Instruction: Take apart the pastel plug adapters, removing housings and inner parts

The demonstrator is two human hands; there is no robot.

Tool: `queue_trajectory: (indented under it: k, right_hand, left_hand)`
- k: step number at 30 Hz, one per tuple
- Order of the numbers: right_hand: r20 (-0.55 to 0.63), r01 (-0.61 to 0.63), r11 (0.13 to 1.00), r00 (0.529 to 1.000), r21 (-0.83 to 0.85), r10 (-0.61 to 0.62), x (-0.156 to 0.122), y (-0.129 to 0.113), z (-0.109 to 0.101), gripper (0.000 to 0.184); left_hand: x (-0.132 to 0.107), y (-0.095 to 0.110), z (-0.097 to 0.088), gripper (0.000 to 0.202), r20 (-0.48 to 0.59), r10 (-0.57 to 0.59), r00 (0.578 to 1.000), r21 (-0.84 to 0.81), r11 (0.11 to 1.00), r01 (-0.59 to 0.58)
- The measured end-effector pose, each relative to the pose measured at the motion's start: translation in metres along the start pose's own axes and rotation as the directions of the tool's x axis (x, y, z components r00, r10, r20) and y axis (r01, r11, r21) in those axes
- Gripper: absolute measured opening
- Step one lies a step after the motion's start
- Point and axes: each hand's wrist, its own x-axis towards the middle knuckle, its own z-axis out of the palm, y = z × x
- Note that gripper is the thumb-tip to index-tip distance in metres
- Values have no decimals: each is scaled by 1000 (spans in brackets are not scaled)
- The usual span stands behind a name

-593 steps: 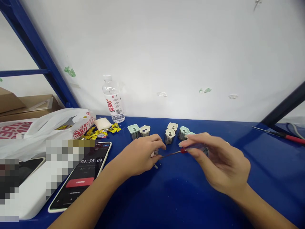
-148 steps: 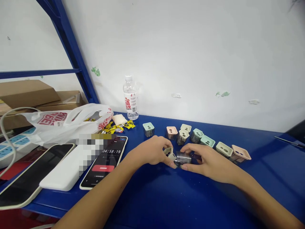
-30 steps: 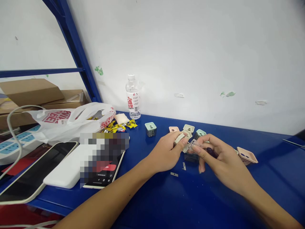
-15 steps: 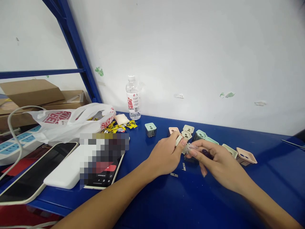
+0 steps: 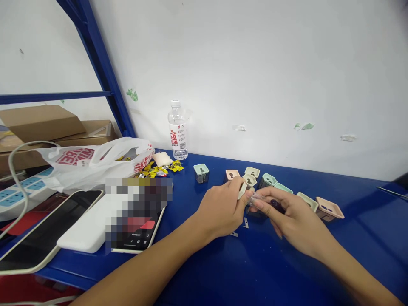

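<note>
My left hand (image 5: 221, 208) pinches a cream plastic plug shell (image 5: 242, 191) between its fingertips. My right hand (image 5: 295, 213) grips a clear plastic piece (image 5: 255, 199) with a dark purple end, and its fingertips nearly meet the left hand. Below them, a dark block (image 5: 255, 213) is mostly hidden. Two small metal prongs lie on the blue table (image 5: 204, 272), one (image 5: 245, 222) in the open and one (image 5: 234, 234) half under my left hand. Several pastel square plug shells stand behind the hands, including a pink one (image 5: 232, 174) and a teal one (image 5: 267, 180).
A water bottle (image 5: 177, 129), yellow wrappers (image 5: 158, 169) and a white plastic bag (image 5: 92, 163) sit at the back left. Nearer lie a phone (image 5: 137, 238), a white power bank (image 5: 84, 225) and a dark-screened phone (image 5: 41, 229). A blue shelf post (image 5: 102, 72) rises behind.
My left hand has shifted slightly right and down, now half covering one metal prong. The cream shell stands more upright in its fingers, and my right hand has barely moved.
</note>
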Motion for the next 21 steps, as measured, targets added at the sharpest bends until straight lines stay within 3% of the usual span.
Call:
queue_trajectory:
  k: [7, 21]
  right_hand:
    - [-46, 67, 989, 996, -134, -73, -1, 3, 0, 30]
    - [-20, 95, 973, 995, -210, -101, 0, 7, -3, 30]
  left_hand:
    - [-1, 0, 1, 24, 17, 20, 1000, 58, 998, -21]
    - [0, -2, -1, 23, 40, 32, 999, 120, 992, -37]
